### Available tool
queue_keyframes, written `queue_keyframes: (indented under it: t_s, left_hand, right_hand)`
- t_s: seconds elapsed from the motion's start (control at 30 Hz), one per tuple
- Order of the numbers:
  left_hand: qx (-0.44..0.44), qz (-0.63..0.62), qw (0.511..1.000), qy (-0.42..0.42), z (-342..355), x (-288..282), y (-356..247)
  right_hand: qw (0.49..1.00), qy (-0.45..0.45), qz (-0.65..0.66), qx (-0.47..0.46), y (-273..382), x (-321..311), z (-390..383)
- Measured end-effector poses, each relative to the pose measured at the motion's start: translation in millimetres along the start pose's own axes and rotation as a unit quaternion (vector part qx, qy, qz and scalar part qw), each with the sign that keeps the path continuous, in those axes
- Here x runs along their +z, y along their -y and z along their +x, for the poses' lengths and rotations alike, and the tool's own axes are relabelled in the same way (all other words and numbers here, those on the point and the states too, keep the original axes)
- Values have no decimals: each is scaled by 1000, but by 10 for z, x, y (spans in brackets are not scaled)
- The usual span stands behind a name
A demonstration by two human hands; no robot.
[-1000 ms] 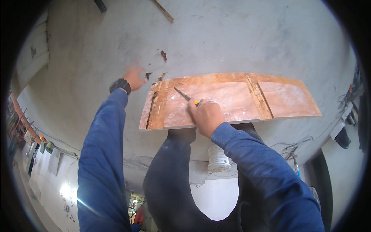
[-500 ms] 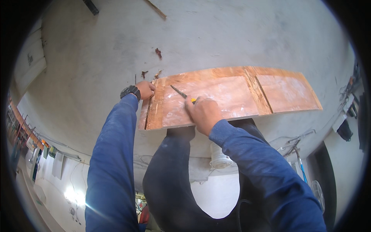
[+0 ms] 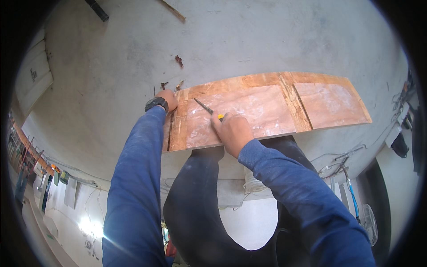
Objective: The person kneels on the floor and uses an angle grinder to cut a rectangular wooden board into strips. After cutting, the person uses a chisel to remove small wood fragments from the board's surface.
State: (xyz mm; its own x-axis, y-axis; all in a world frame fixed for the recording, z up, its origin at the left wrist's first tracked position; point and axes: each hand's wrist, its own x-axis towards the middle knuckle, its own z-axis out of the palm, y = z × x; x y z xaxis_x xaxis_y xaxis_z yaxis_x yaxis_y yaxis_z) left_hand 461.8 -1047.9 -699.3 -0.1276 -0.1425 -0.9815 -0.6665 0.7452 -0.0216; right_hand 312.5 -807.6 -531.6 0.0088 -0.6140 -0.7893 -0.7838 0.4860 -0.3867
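Note:
Across my knees lies a long wooden panel [image 3: 240, 111], framed in raw wood strips with pinkish, white-smeared sheet areas between them. My right hand [image 3: 235, 132] is closed around a narrow, pointed dark metal tool [image 3: 203, 105] with some yellow at its handle. The blade points up and left over the large sheet area; whether it touches the surface I cannot tell. At the panel's far left corner, my left hand [image 3: 169, 99], below a black wristwatch [image 3: 156, 104], is curled closed against the wood. Its fingertips are hidden, as is anything in them.
Splintered wood scraps [image 3: 179, 61] lie on the grey floor [image 3: 249, 40] beyond the panel. Farther off are a wood stick [image 3: 172, 10] and a dark tube [image 3: 97, 10]. A white bucket [image 3: 252, 182] stands beneath my right forearm. A fan [image 3: 369, 224] is at lower right.
My left hand has turned and curled over, so its fingers show less. The right hand and its tool stay almost in place; the view has shifted slightly.

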Motion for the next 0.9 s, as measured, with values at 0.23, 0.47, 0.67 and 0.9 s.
queue_keyframes:
  t_s: [0.23, 0.47, 0.67, 0.9]
  left_hand:
    - [36, 76, 995, -47, -115, 52, -140]
    - [-36, -128, 981, -141, -471, 148, 862]
    - [-20, -171, 983, -65, -364, 186, 332]
    - [-4, -134, 984, -120, 247, 906, 513]
  right_hand:
    - [999, -31, 12, -14, -24, 69, -13]
    - [1000, -8, -20, -6, 4, 134, -2]
    - [998, -35, -43, -2, 42, 315, -18]
    - [998, -63, -24, 19, 181, 481, 121]
